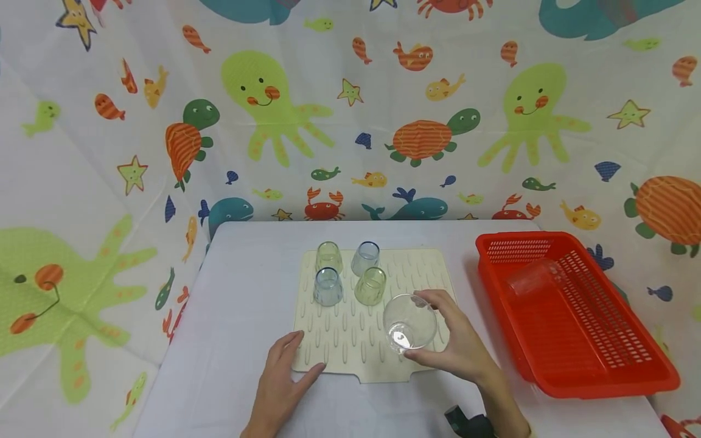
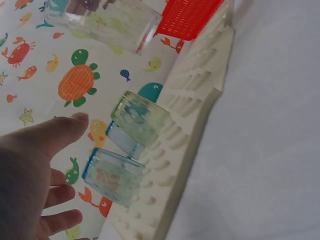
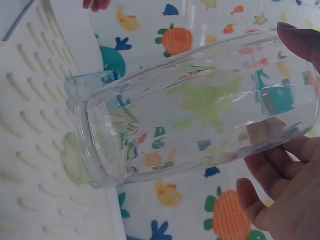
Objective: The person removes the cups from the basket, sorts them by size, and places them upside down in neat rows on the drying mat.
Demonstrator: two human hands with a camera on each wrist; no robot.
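Observation:
My right hand (image 1: 457, 340) holds a tall clear glass (image 3: 200, 110) between thumb and fingers near its upper end. In the right wrist view the glass's thick base points toward the cream ridged drying mat (image 1: 345, 359); in the head view it overlaps the mat's right part. Two small bluish glasses (image 1: 328, 289) and two small greenish glasses (image 1: 370, 287) stand on the mat, coloured ends away from it. My left hand (image 1: 279, 380), fingers spread loosely and holding nothing, is by the mat's front left corner.
A red plastic basket (image 1: 608, 386) stands at the right of the white-covered table (image 1: 230, 286), with another clear glass (image 1: 533, 280) lying inside. Behind the table hangs a curtain (image 1: 350, 128) printed with sea animals. A dark device (image 1: 468, 423) sits at my right wrist.

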